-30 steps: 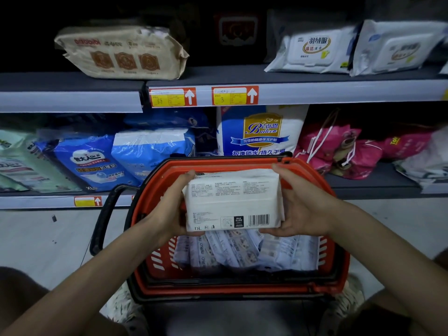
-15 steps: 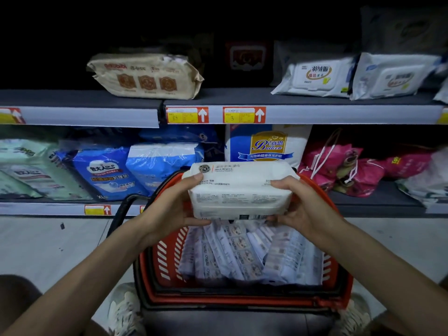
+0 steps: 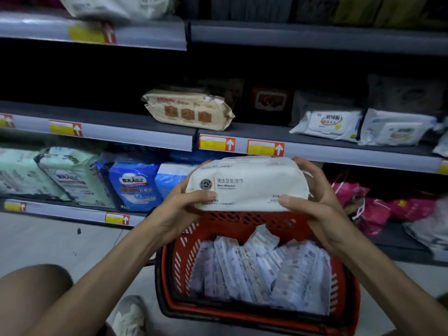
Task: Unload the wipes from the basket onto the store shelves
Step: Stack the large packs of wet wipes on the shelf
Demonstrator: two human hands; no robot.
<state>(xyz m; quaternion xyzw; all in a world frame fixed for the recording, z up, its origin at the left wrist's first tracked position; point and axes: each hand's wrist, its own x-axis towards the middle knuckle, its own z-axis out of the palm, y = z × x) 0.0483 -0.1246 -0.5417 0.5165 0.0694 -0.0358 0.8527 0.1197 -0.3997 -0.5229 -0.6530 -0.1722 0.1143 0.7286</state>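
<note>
Two hands hold one white wipes pack [image 3: 247, 184] by its ends, the left hand [image 3: 179, 209] and the right hand [image 3: 315, 202] with fingers curled round it, label up, above the far rim of the red basket [image 3: 349, 287]. More packs [image 3: 261, 270] stand in the basket. Behind it, the middle shelf [image 3: 339, 154] carries a tan pack [image 3: 189, 110] and white packs [image 3: 329, 124].

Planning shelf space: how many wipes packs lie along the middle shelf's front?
3: a tan pack at centre, a white pack to its right, a second white pack beside that. Another is cut off at the right edge; dim ones behind may be hidden.
</note>
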